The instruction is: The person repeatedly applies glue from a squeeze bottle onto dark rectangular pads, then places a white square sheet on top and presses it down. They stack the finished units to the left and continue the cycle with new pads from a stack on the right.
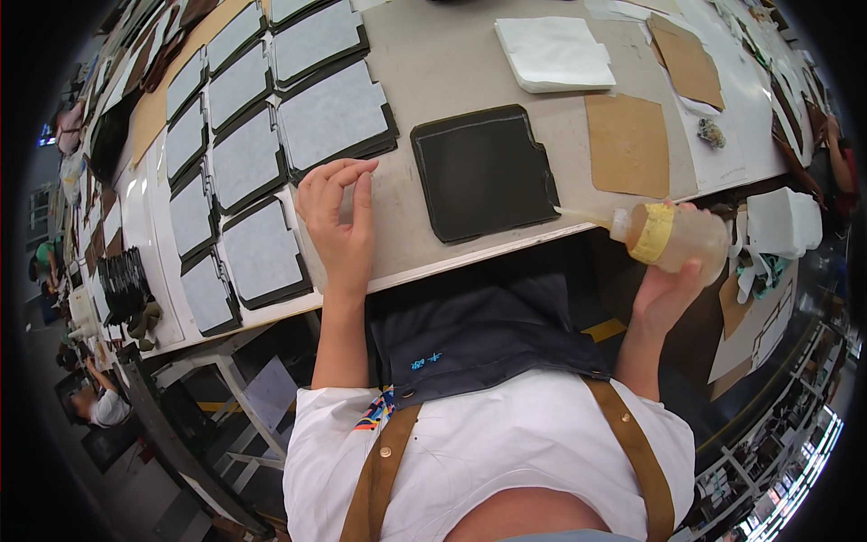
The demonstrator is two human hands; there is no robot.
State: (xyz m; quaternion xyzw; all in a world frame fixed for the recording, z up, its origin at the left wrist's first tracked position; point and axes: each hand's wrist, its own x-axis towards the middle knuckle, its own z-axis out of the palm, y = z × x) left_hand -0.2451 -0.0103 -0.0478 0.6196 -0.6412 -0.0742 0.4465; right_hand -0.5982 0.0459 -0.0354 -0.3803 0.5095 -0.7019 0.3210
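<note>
Head view: right hand (pixel 666 294) clamped round glue bottle (pixel 679 237), held tipped, nozzle aimed left, tip at table (pixel 452 63) front edge, just right of dark panel (pixel 485 172). Left hand (pixel 341 217) holds nothing, fingers apart and curled, resting on table betw. panel and grey-lined stack (pixel 334 117).

Judgement: keep nozzle low, run thin bead along panel's pale border, steady squeeze.

Room: panel sits near front edge; tan sheet (pixel 628 144) just right, white stack (pixel 553 54) behind. Bare strip left of panel.
</note>
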